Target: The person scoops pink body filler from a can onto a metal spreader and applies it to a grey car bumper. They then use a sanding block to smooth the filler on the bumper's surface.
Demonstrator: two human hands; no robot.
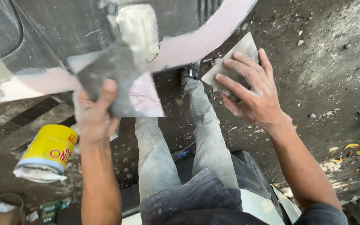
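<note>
Spreading pink body filler, the person works on the grey car body panel (63,29), which serves here as the landmark. The left hand (94,112) presses a flat grey spreader card (109,79) against the lower edge of the panel, its grip closed on the card with the thumb on top; pink filler (144,93) sits on the card's right side and runs as a band along the panel edge. To the right of the panel, away from it, the right hand (255,93) holds a second grey card (234,56), fingers spread flat over it and thumb hidden beneath. Below the panel, left of the left arm, a yellow tin (48,150) lies tilted on the dirt floor (334,62). For a good result, the card should probably stay at a low angle with even pressure, so that the filler feathers thin at the borders.
</note>
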